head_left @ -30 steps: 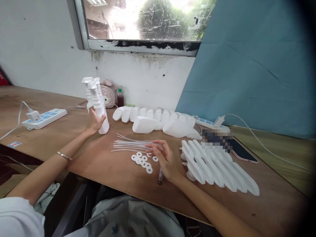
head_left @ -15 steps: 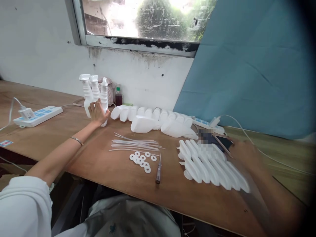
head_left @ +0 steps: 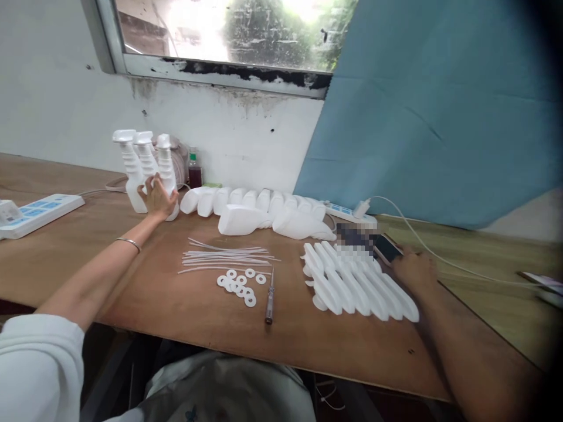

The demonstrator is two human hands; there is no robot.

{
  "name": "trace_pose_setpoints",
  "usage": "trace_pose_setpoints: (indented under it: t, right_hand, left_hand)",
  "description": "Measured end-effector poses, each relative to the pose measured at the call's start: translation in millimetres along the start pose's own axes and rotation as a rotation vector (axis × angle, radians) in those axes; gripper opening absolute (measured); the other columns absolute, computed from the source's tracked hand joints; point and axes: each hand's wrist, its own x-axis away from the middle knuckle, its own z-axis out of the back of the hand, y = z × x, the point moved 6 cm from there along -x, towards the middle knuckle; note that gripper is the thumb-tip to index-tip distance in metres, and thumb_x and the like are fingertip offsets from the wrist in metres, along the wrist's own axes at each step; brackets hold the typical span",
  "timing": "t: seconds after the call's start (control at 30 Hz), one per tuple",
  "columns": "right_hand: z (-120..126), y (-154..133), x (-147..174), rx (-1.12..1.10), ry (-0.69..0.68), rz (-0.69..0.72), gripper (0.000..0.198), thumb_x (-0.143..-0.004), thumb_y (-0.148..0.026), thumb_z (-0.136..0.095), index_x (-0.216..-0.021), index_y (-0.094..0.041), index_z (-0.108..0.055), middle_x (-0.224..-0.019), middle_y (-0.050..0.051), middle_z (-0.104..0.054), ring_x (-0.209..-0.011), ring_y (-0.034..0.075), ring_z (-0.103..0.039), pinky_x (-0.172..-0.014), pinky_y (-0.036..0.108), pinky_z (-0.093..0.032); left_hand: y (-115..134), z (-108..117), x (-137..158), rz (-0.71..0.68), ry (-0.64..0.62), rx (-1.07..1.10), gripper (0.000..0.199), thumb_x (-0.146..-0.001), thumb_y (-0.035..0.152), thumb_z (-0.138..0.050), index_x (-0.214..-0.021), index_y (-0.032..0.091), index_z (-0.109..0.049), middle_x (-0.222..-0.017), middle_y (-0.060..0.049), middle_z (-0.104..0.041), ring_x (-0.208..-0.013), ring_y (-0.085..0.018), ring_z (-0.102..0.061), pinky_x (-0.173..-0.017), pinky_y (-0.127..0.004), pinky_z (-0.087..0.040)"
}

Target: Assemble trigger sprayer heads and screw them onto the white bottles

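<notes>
Three white spray bottles (head_left: 134, 170) stand upright together at the back left. My left hand (head_left: 158, 200) is at the nearest one, fingers on its left side and thumb on its right, closed around its body. At the right, my right hand (head_left: 413, 268) has its fingers at the near edge of a dark-screened smartphone (head_left: 387, 248); the fingertips are partly hidden. Left of that hand lies a row of curved white plastic pieces (head_left: 360, 281). White bottles (head_left: 244, 220) lie on their sides along the back. Thin white tubes (head_left: 229, 256), flat white rings (head_left: 240, 286) and a screwdriver (head_left: 270, 302) lie mid-table.
A power strip (head_left: 44, 214) lies at the left, and a second power strip (head_left: 352, 215) with a plugged-in charger and cable at the back right. Behind the spray bottles are a pinkish bundle and a green-capped bottle (head_left: 194, 171). A flat device (head_left: 545, 282) sits at the right edge.
The whole view has shifted, so things appear farther left. My left hand stays at the same spray bottle. My right hand, blurred before, looks steadier beside the smartphone.
</notes>
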Motion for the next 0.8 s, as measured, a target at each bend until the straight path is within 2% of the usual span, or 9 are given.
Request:
trace_pose_setpoints:
  t: [0.13, 0.3, 0.43, 0.6, 0.8]
  right_hand:
    - [7.0, 5.6, 7.5, 0.112, 0.06, -0.108, 0.037, -0.075, -0.017, -0.042, -0.11, -0.01, -0.055, -0.097, 0.022, -0.052, -0.095, 0.033, -0.05, -0.076, 0.043, -0.036]
    - [8.2, 12.3, 10.0, 0.129, 0.12, -0.135, 0.035, -0.076, -0.017, -0.041, -0.107, -0.011, -0.055, -0.097, 0.017, -0.051, -0.094, 0.027, -0.048, -0.08, 0.038, -0.035]
    - [6.2, 16.7, 9.7, 0.103, 0.142, -0.157, 0.033, -0.075, -0.017, -0.041, -0.103, -0.01, -0.057, -0.093, 0.015, -0.051, -0.091, 0.026, -0.047, -0.079, 0.038, -0.035]
    - [4.7, 22.4, 8.0, 0.073, 0.159, -0.178, 0.034, -0.073, -0.016, -0.041, -0.103, -0.011, -0.057, -0.091, 0.014, -0.051, -0.089, 0.025, -0.047, -0.078, 0.037, -0.035]
    - [8.0, 20.0, 11.7, 0.048, 0.152, -0.195, 0.035, -0.073, -0.014, -0.04, -0.103, -0.009, -0.055, -0.095, 0.017, -0.052, -0.091, 0.027, -0.047, -0.076, 0.037, -0.034]
  left_hand:
    - [-6.2, -2.3, 1.1, 0.038, 0.037, -0.008, 0.063, -0.079, 0.025, -0.046, -0.129, -0.003, -0.019, -0.133, -0.023, -0.032, -0.126, -0.028, -0.02, -0.098, -0.049, -0.006]
    - [-4.0, -5.7, 5.5, 0.03, 0.084, 0.023, 0.062, -0.078, 0.022, -0.045, -0.129, -0.002, -0.019, -0.133, -0.022, -0.034, -0.125, -0.029, -0.02, -0.098, -0.048, -0.009]
    - [1.0, -6.1, 6.9, 0.031, 0.074, 0.009, 0.066, -0.077, 0.022, -0.046, -0.13, -0.002, -0.015, -0.134, -0.022, -0.031, -0.126, -0.028, -0.019, -0.099, -0.048, -0.007]
    - [4.9, -6.1, 6.7, -0.014, 0.065, 0.001, 0.067, -0.079, 0.024, -0.045, -0.133, 0.0, -0.012, -0.143, -0.019, -0.014, -0.129, -0.028, -0.01, -0.1, -0.047, -0.004]
    - [7.9, -3.8, 6.7, -0.015, 0.024, -0.021, 0.067, -0.083, 0.026, -0.043, -0.134, 0.002, -0.006, -0.146, -0.017, -0.004, -0.131, -0.026, -0.005, -0.101, -0.046, -0.001]
